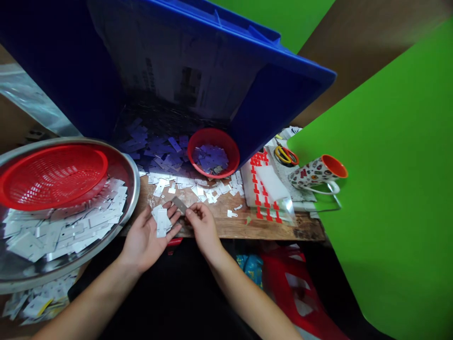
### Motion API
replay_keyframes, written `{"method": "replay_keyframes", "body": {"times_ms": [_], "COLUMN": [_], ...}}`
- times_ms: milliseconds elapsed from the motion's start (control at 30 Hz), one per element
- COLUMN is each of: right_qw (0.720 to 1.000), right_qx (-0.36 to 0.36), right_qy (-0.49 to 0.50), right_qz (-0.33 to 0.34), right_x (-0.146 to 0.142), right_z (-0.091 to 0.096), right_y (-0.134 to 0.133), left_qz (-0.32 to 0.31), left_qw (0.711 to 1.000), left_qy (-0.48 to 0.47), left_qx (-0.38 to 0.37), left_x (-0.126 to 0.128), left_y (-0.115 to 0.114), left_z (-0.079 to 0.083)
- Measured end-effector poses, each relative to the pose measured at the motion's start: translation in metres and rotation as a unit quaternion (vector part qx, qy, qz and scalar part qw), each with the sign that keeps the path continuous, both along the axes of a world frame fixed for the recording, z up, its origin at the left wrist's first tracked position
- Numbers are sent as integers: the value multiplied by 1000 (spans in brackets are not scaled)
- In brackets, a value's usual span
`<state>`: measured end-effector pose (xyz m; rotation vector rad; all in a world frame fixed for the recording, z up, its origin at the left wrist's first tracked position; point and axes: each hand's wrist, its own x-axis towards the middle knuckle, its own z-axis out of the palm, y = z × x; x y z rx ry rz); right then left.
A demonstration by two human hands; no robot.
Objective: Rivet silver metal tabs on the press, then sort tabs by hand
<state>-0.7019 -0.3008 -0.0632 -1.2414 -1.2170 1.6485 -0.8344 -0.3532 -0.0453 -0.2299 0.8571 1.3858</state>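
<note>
Palm up above the table's front edge, my left hand [146, 241] carries a few small flat metal plates [162, 222] with pale faces. Its fingers are loosely curled and spread around them. My right hand [204, 226] pinches one end of a darker grey metal plate [180, 204] between thumb and fingers. The far end of that plate lies close to my left fingertips. Just beyond my hands, many similar plates [212, 193] are scattered over the wooden table [226, 227]. A red bowl [230, 141] among them holds more plates.
On the left, a large metal basin [133, 189] holds plates and a tilted red strainer [53, 174]. An upright blue bin [283, 89] surrounds the back. To the right are a sheet with red shapes [258, 208], scissors [285, 156] and a patterned mug [311, 174].
</note>
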Motion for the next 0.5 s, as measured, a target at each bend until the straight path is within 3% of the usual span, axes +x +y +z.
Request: {"method": "replay_keyframes", "body": {"times_ms": [100,167,333,500], "right_qw": [966,938,942,927], "right_qx": [202,273,257,266], "right_qy": [-110,-137,-189,-226], "right_qz": [116,164,104,138], "right_x": [4,7,13,12], "right_z": [8,11,6,4], "right_y": [-12,-18,-20,-19], "left_qz": [-10,-16,-1,-5], "left_qw": [1000,999,998,998], "left_qy": [-9,-15,-40,-42], "left_qx": [18,24,39,45], "left_x": [0,0,-1,-1], "left_y": [-1,-1,-3,-4], "left_z": [-2,-2,-2,-4]}}
